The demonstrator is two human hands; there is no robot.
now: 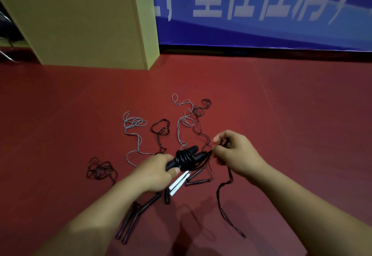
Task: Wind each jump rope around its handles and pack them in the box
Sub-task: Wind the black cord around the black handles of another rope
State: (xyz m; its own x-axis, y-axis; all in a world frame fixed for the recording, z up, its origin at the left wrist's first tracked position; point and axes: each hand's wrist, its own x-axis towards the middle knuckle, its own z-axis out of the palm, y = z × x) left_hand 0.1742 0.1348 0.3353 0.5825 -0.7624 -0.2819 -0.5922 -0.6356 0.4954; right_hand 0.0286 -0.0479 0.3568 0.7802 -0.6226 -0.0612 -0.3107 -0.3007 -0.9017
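My left hand (156, 172) grips a pair of black jump-rope handles (189, 158) held together, with several turns of black rope coiled around their middle. My right hand (233, 152) pinches the loose black rope (223, 199) just right of the handles; its tail hangs down to the floor. Under my hands lie white handles (178, 183) with a grey rope (133, 123), and more black handles (198, 181). Another pair of black handles (128, 223) lies near my left forearm. No box is plainly in view.
Tangled black ropes (100, 170) and grey ropes (184, 120) spread over the red floor (281, 104). A tall yellow wooden cabinet (80, 24) stands at the back left. A blue banner (261, 10) with white characters covers the wall behind.
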